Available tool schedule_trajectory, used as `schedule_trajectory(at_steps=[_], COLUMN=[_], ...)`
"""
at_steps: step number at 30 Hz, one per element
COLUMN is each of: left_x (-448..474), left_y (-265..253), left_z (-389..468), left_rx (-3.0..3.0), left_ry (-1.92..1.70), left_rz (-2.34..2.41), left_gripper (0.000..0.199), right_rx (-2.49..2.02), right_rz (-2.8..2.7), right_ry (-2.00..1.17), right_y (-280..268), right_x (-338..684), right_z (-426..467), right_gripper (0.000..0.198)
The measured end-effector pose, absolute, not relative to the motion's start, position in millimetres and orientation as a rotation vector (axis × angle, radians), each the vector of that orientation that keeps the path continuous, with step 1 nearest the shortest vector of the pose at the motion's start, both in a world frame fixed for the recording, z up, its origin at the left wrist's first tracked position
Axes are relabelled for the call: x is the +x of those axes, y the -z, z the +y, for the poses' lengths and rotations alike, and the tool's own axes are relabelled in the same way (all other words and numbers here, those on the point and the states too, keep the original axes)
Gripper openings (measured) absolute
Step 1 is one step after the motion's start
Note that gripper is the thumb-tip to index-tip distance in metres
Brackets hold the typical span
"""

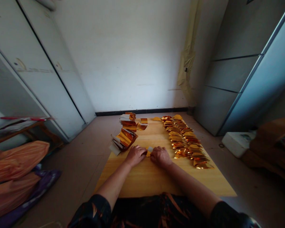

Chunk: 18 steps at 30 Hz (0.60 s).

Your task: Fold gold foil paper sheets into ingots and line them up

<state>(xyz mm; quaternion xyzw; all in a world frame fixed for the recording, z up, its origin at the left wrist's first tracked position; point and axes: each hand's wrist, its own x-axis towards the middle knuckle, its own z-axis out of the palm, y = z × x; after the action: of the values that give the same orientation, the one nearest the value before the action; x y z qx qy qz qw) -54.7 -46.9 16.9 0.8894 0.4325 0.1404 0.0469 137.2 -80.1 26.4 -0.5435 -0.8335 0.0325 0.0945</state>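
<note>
My left hand [136, 155] and my right hand [160, 156] rest close together on the wooden board [144, 183]. Both have curled fingers closed on one small sheet of gold foil paper [148, 153], which shows gold in front and a pale part behind. The hands cover most of this sheet. Beyond my left hand lies a loose stack of gold foil paper [126, 139] with pale edges. To the right of my right hand, several folded gold foil pieces [184, 136] stand in rows running away from me.
More foil sheets [128, 125] lie at the far left of the board, beside a single small sheet [144, 121]. A grey fridge-like cabinet [225, 76] and a white box [236, 144] stand right. Orange bags [19, 161] lie on the left, near white cabinet doors [38, 63].
</note>
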Motion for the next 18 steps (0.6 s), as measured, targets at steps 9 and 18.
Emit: schedule_trajectory(at_steps=[9, 18], left_x=[-48, -42], left_y=[-13, -10], left_z=[-45, -50], left_rx=[2.862, 2.781], left_ry=[-0.408, -0.546], left_rz=[1.369, 1.442], left_gripper=[0.022, 0.018], right_rx=[-1.620, -1.736], right_rz=[-2.439, -2.334], right_ry=[-0.089, -0.033], right_y=[-24, -16], right_x=[140, 136], right_z=[-80, -81], right_gripper=[0.020, 0.026])
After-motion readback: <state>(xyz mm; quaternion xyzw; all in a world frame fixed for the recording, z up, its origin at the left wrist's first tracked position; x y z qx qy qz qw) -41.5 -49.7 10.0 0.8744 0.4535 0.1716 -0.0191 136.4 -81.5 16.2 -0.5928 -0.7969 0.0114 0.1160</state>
